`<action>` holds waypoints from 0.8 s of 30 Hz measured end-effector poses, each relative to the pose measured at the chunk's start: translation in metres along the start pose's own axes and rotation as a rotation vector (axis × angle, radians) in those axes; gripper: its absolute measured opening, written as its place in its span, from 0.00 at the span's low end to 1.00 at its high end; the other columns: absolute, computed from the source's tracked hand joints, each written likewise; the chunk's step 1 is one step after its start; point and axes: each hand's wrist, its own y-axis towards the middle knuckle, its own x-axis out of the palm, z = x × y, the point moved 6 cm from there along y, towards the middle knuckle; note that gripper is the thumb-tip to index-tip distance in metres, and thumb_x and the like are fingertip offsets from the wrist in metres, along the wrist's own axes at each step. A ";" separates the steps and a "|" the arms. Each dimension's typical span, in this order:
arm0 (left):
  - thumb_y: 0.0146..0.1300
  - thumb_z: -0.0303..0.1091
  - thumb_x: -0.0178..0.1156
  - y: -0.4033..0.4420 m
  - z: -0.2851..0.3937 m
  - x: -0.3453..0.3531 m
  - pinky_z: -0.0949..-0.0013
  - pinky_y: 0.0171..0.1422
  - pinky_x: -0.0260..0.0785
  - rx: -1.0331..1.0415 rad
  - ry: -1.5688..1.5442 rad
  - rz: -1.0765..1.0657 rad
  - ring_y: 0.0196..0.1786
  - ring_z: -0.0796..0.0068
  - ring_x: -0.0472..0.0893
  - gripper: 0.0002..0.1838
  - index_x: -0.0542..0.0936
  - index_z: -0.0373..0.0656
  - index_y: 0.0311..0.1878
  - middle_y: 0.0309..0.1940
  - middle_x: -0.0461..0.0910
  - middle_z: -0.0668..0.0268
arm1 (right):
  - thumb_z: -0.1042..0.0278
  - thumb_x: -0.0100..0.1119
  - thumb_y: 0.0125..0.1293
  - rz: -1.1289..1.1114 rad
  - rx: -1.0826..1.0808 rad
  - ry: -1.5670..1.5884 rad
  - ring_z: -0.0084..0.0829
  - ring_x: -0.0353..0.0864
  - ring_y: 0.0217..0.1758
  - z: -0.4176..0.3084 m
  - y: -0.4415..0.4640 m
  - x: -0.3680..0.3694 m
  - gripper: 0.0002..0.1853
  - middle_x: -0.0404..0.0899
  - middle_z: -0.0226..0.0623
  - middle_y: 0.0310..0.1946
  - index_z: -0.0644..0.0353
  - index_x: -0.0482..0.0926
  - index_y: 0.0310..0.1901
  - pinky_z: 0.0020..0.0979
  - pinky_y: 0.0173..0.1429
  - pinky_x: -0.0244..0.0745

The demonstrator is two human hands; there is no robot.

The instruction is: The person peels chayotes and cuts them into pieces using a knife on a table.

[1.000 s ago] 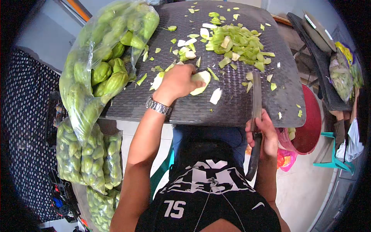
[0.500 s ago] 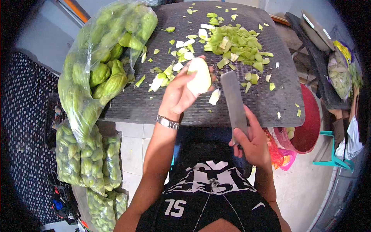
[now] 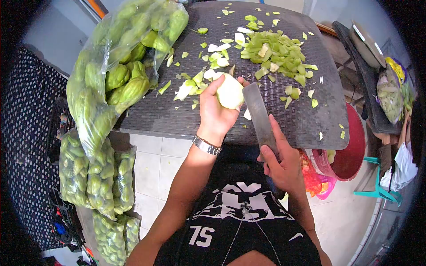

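Observation:
A pale, peeled chayote (image 3: 230, 91) rests in my left hand (image 3: 216, 110), with the fingers wrapped round it above the table's near edge. My right hand (image 3: 282, 164) grips a broad-bladed knife (image 3: 258, 114) by its handle, which the fingers mostly hide. The blade points up and away, its tip close to the chayote's right side; I cannot tell whether they touch. Beyond my hands lies a heap of green peel pieces (image 3: 276, 54). Pale and green scraps (image 3: 188, 88) are scattered left of the chayote.
A large plastic bag of green chayotes (image 3: 122, 84) covers the table's left side. More filled bags (image 3: 88, 173) stand below it. The dark woven tabletop (image 3: 186, 119) ends just before my body. At right are a red tub (image 3: 350, 146) and a teal stool (image 3: 378, 188).
My left hand has moved slightly right and down, with the chayote turned in it. The knife blade has shifted left, nearer the chayote. The whole view has shifted a little.

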 end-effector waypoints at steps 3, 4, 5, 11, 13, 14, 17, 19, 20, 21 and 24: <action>0.77 0.45 0.57 -0.001 0.001 -0.001 0.53 0.62 0.79 0.012 0.052 0.011 0.54 0.55 0.85 0.17 0.79 0.39 0.55 0.48 0.85 0.55 | 0.74 0.54 0.76 0.012 0.030 -0.014 0.17 0.74 0.20 0.000 0.002 0.000 0.37 0.82 0.32 0.28 0.50 0.56 0.83 0.23 0.25 0.72; 0.77 0.45 0.57 -0.001 0.001 -0.001 0.53 0.62 0.79 0.023 0.077 0.010 0.54 0.54 0.85 0.17 0.79 0.39 0.54 0.49 0.85 0.54 | 0.74 0.54 0.76 0.017 0.049 -0.016 0.17 0.74 0.20 -0.003 0.003 0.000 0.37 0.82 0.32 0.28 0.50 0.56 0.83 0.23 0.25 0.71; 0.78 0.46 0.56 -0.002 0.001 -0.001 0.53 0.62 0.79 0.023 0.088 0.002 0.53 0.55 0.86 0.18 0.79 0.39 0.53 0.48 0.86 0.54 | 0.74 0.54 0.76 0.023 0.066 -0.017 0.17 0.74 0.20 -0.005 0.004 0.000 0.37 0.82 0.32 0.28 0.50 0.56 0.83 0.24 0.25 0.71; 0.80 0.52 0.49 -0.013 0.005 0.009 0.55 0.60 0.79 0.122 0.192 0.008 0.48 0.57 0.88 0.23 0.80 0.39 0.51 0.45 0.87 0.52 | 0.70 0.55 0.76 -0.002 0.008 -0.146 0.30 0.87 0.28 -0.006 0.005 0.001 0.35 0.86 0.41 0.28 0.49 0.58 0.82 0.35 0.39 0.83; 0.80 0.53 0.46 -0.014 0.009 0.009 0.56 0.58 0.80 0.191 0.271 0.061 0.47 0.57 0.88 0.25 0.80 0.39 0.50 0.43 0.88 0.52 | 0.70 0.55 0.76 0.001 0.053 -0.142 0.30 0.88 0.29 -0.006 0.002 0.003 0.35 0.86 0.42 0.29 0.49 0.58 0.82 0.35 0.40 0.84; 0.80 0.52 0.46 -0.015 0.010 0.011 0.58 0.56 0.80 0.228 0.304 0.071 0.45 0.58 0.88 0.24 0.80 0.39 0.49 0.41 0.88 0.52 | 0.70 0.56 0.76 0.008 0.076 -0.142 0.31 0.88 0.30 -0.006 0.001 0.002 0.35 0.87 0.43 0.29 0.49 0.59 0.82 0.36 0.41 0.84; 0.80 0.53 0.46 -0.015 0.010 0.011 0.59 0.53 0.81 0.297 0.337 0.057 0.43 0.60 0.88 0.24 0.79 0.40 0.48 0.39 0.88 0.53 | 0.71 0.56 0.75 -0.009 0.119 -0.157 0.33 0.90 0.31 -0.009 -0.001 0.002 0.35 0.87 0.46 0.30 0.49 0.60 0.82 0.36 0.42 0.84; 0.81 0.53 0.46 -0.014 0.010 0.010 0.59 0.52 0.81 0.328 0.368 0.058 0.42 0.61 0.88 0.24 0.79 0.41 0.48 0.39 0.88 0.53 | 0.71 0.56 0.75 0.003 0.106 -0.162 0.35 0.91 0.32 -0.010 -0.002 0.003 0.35 0.88 0.47 0.31 0.50 0.60 0.81 0.37 0.42 0.85; 0.81 0.54 0.46 -0.014 0.011 0.010 0.59 0.51 0.81 0.344 0.383 0.059 0.42 0.61 0.88 0.24 0.79 0.41 0.47 0.39 0.88 0.53 | 0.71 0.56 0.75 0.008 0.100 -0.165 0.36 0.91 0.32 -0.010 -0.002 0.003 0.35 0.88 0.48 0.31 0.50 0.60 0.81 0.38 0.41 0.85; 0.81 0.54 0.46 -0.014 0.011 0.010 0.59 0.51 0.81 0.347 0.393 0.050 0.42 0.61 0.88 0.24 0.79 0.41 0.48 0.39 0.88 0.53 | 0.70 0.56 0.75 0.010 0.092 -0.164 0.37 0.91 0.32 -0.009 -0.003 0.004 0.35 0.88 0.48 0.31 0.50 0.60 0.81 0.38 0.41 0.85; 0.80 0.55 0.47 -0.014 0.012 0.010 0.59 0.50 0.82 0.348 0.415 0.027 0.42 0.60 0.88 0.24 0.79 0.41 0.48 0.38 0.88 0.54 | 0.70 0.56 0.75 0.014 0.061 -0.169 0.39 0.92 0.33 -0.005 -0.003 0.005 0.34 0.88 0.49 0.32 0.51 0.60 0.81 0.39 0.41 0.84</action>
